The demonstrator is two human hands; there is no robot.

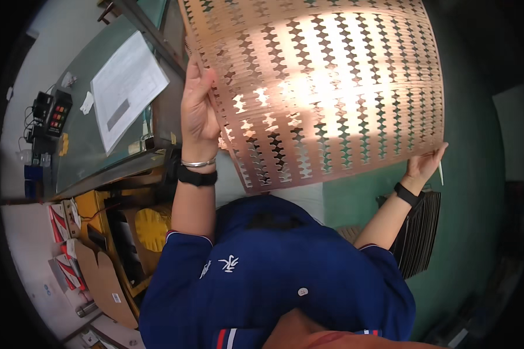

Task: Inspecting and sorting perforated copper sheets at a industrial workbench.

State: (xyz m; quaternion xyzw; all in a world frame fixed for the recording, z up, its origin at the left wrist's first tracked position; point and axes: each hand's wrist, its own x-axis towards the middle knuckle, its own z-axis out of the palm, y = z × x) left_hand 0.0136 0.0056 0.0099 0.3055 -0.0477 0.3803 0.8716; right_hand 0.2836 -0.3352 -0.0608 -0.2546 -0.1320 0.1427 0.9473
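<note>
A large copper-coloured perforated metal sheet (343, 87), with rows of wavy cut-outs, is held up and tilted in front of me. Bright light glares off its middle. My left hand (201, 107) is closed on the sheet's left edge, thumb on the near face and the other fingers mostly hidden behind. At the lower right corner, my right hand (424, 166) grips the edge, its fingers partly behind the sheet. A thin pale stick-like thing (441, 173) shows beside the right fingertips; whether that hand holds it cannot be made out.
To the left stands a green-topped table (78, 160) with a white paper sheet (128, 87) and a small black device (55, 113). Below it are a yellow cabinet (93, 212) and cardboard pieces (108, 285). A stack of dark plates (419, 232) stands low on the right, above green floor.
</note>
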